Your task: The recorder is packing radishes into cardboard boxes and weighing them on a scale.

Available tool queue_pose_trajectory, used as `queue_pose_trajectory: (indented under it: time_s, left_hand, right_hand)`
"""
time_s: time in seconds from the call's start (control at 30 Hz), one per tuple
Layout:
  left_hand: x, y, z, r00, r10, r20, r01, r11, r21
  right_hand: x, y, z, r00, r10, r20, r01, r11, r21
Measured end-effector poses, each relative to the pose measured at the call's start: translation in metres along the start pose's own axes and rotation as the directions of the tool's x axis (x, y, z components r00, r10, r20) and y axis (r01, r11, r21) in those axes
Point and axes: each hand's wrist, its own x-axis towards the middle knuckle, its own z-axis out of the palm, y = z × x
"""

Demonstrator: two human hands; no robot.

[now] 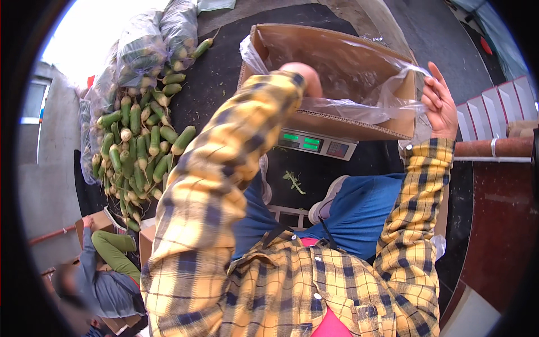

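An open cardboard box [359, 124] sits in front of me on a scale [317, 144] with a lit green display. Clear plastic lining [387, 106] covers the inside of the box and hangs over its rim. My left hand [306, 77] reaches down into the box past the near left side; its fingers are hidden inside. At the right end of the box, my right hand [441, 104] has its fingers curled at the edge of the plastic lining, which is pulled outward there. One finger of that hand points up. What lies at the bottom of the box is hidden.
A large pile of green radishes [137, 143] lies to the left, with filled plastic bags [140, 50] behind it. A leaf scrap [293, 181] is on the black mat between my feet. Another person [109, 281] sits at lower left. A reddish pipe [494, 148] runs at right.
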Motion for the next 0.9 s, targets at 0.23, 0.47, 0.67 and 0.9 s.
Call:
queue_pose_trajectory:
  time_s: [0.23,0.47,0.67,0.9]
  left_hand:
    - [-0.011,-0.020,0.009,0.939,0.261,-0.224,-0.237,0.963,0.130]
    - [-0.171,-0.010,0.045,0.096,0.406,-0.909,-0.699,0.677,0.229]
    - [-0.180,-0.092,0.175,0.210,0.254,-0.944,-0.388,0.908,0.158]
    - [-0.167,-0.074,0.205,0.140,-0.066,-0.988,-0.323,0.940,-0.109]
  right_hand:
    - [0.000,0.004,0.011,0.983,0.008,-0.184,-0.043,0.981,-0.189]
    - [0.006,0.023,-0.010,0.897,-0.399,-0.191,-0.058,0.323,-0.944]
    - [0.006,0.043,0.018,0.868,-0.495,0.040,-0.066,-0.195,-0.979]
    - [0.009,0.044,-0.003,0.828,-0.560,-0.035,-0.139,-0.145,-0.980]
